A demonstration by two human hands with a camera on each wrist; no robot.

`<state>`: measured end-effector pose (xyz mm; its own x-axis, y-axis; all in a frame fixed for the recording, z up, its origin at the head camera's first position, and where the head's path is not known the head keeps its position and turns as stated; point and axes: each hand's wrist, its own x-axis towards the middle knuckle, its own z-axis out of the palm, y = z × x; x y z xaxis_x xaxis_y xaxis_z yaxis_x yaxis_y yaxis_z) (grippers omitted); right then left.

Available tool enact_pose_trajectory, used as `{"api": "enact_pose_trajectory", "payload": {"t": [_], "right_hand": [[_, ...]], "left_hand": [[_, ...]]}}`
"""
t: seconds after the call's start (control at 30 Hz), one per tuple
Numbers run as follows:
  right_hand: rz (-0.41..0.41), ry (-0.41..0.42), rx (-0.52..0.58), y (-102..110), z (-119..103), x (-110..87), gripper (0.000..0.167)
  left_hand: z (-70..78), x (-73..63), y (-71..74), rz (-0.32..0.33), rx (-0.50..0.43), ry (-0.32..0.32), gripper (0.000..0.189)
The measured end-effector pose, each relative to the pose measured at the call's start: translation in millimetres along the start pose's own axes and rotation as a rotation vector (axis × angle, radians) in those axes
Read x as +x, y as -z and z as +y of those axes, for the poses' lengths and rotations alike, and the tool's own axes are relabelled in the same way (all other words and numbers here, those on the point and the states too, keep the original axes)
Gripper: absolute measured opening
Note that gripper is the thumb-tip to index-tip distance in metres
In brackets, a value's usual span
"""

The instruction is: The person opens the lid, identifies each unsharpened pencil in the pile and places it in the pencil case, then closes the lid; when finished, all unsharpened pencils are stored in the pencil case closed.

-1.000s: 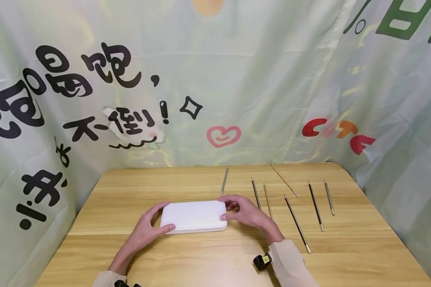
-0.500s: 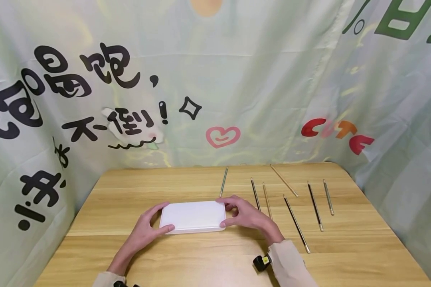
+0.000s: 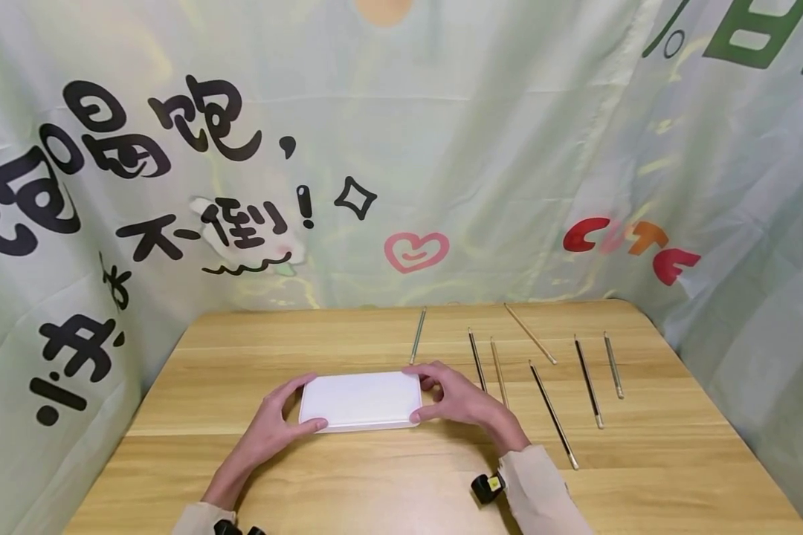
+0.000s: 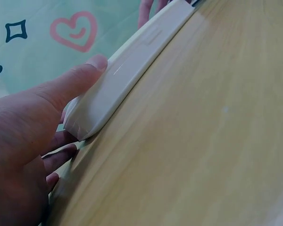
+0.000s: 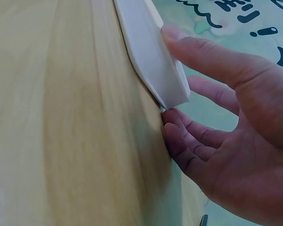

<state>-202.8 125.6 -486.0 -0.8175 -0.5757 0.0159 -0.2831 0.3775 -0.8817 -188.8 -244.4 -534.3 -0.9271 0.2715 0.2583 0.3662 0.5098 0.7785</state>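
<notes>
A flat white pencil case (image 3: 361, 401) with rounded corners lies on the wooden table, its lid down. At its left end my left hand (image 3: 274, 420) grips it, thumb at the near edge and fingers round the far corner. The right end is held by my right hand (image 3: 458, 397), with the thumb at the near corner and a finger at the far one. In the left wrist view a small raised latch shows on the case's long side (image 4: 132, 61). The right wrist view shows my right thumb (image 5: 198, 49) against the case's upper edge, other fingers curled near its end.
Several pencils lie loose on the right half of the wooden table (image 3: 375, 475): a green one (image 3: 418, 336) behind the case, black ones such as the nearest (image 3: 553, 416), a natural wood one (image 3: 530, 334) and a grey one (image 3: 613, 365). A printed curtain (image 3: 495, 163) hangs behind.
My right thumb has slid down from the case's right side to its near corner. The case, the left hand and the pencils stay where they were.
</notes>
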Motion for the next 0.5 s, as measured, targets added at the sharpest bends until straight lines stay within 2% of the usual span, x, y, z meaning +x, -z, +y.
{"api": "enact_pose_trajectory", "payload": {"t": [0.3, 0.5], "right_hand": [[-0.002, 0.002, 0.006, -3.9, 0.2, -0.7, 0.077], [0.001, 0.003, 0.028, 1.8, 3.5, -3.4, 0.073]], "left_hand": [[-0.8, -4.0, 0.9, 0.000, -0.002, -0.012, 0.077], [-2.1, -1.9, 1.8, -0.024, -0.023, 0.016, 0.075]]}}
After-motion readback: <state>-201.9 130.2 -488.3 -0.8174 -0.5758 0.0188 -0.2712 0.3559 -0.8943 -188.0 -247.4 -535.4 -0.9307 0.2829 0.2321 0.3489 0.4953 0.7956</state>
